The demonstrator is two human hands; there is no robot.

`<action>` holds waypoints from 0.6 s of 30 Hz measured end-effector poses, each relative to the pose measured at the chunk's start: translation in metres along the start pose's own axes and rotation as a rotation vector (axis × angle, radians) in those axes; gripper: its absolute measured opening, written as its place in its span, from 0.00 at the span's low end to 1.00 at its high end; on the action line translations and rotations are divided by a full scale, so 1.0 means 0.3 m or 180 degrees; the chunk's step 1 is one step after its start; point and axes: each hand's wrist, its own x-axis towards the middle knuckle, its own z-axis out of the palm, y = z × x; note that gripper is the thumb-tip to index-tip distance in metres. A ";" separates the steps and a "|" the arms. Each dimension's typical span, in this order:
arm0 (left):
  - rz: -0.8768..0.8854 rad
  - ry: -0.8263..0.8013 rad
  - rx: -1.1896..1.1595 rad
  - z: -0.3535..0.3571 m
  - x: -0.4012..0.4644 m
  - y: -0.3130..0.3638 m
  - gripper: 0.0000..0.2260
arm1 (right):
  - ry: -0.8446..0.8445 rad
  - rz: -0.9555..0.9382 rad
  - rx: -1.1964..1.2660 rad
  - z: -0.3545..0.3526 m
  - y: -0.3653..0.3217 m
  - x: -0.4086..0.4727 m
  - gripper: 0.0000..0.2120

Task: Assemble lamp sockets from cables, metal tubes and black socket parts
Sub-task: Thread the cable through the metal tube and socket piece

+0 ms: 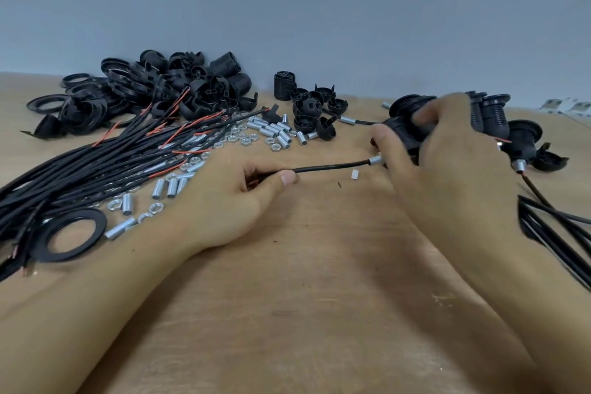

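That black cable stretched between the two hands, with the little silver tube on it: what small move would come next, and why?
Probably the right hand draws the black socket part it grips onto the short silver metal tube. The tube already sits at the right end of the thin black cable, right by that hand, while the left hand pinches the cable's other end steady above the wooden table.

Black cables [96, 163] with red wire ends, silver metal tubes [275, 131], black socket parts [179, 86], tan table [303, 265]
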 end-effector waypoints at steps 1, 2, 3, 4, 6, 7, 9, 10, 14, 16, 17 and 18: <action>0.0035 0.0005 0.0020 0.000 -0.003 0.004 0.06 | -0.0236 0.0194 -0.0273 -0.001 0.017 0.005 0.28; 0.0083 -0.0024 0.0020 0.000 -0.007 0.009 0.07 | -0.0539 0.0285 -0.0431 0.001 0.034 0.003 0.31; 0.0121 -0.0102 -0.0003 0.000 -0.011 0.014 0.08 | -0.0783 0.0314 -0.0355 0.009 0.045 -0.002 0.32; 0.0163 -0.0222 -0.0069 0.001 -0.014 0.016 0.09 | -0.0941 0.0338 -0.0043 0.017 0.043 -0.005 0.30; 0.0276 -0.0469 -0.0247 0.002 -0.022 0.016 0.10 | -0.0836 0.0267 0.0710 0.024 0.026 -0.012 0.20; 0.0306 -0.0570 -0.0300 0.000 -0.023 0.016 0.09 | -0.0586 0.0159 0.0953 0.023 0.019 -0.010 0.16; 0.0325 -0.0720 -0.0396 -0.005 -0.024 0.019 0.08 | -0.0118 -0.0028 0.1395 0.015 0.006 -0.008 0.12; 0.0377 -0.0769 -0.0467 -0.009 -0.025 0.021 0.07 | 0.0028 -0.0119 0.1644 0.010 -0.003 -0.009 0.11; 0.0507 -0.0739 -0.0589 -0.003 -0.031 0.033 0.10 | 0.0195 0.0113 0.3403 -0.023 -0.004 0.031 0.07; 0.0471 -0.0516 -0.0372 0.005 -0.029 0.032 0.09 | -0.0112 0.0441 0.3921 -0.049 0.031 0.081 0.16; 0.0453 -0.0345 -0.0197 0.007 -0.026 0.029 0.10 | -0.0340 0.0454 0.3818 -0.064 0.054 0.104 0.24; 0.0430 -0.0156 0.0023 0.006 -0.021 0.023 0.11 | -0.0521 0.0326 0.3492 -0.079 0.069 0.116 0.29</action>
